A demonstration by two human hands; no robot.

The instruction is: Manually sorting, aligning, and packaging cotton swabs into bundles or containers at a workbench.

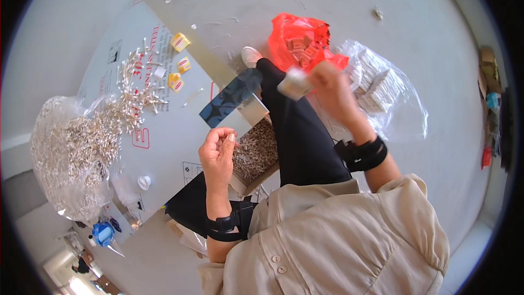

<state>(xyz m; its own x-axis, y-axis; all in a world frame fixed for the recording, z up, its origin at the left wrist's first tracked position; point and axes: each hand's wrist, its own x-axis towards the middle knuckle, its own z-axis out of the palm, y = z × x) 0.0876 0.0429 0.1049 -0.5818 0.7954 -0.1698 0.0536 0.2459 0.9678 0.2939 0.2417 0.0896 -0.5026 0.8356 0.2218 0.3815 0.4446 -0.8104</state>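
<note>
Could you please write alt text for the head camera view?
A person's right hand seems to hold a blurred small box near a red bag; the left hand, loosely curled, is beside a cardboard box of cotton swabs. More swabs spill from a plastic bag onto a table.

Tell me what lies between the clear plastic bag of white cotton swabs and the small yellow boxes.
A loose spread of swabs and a small white piece, in the head view.

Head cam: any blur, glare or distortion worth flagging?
Head view: right hand and the small pale box beside it are motion-blurred; left hand reads much sharper. Head view: a bright patch at lower left is blown out. Head view: fisheye bows the right-hand wall, and the corners go black.
</note>
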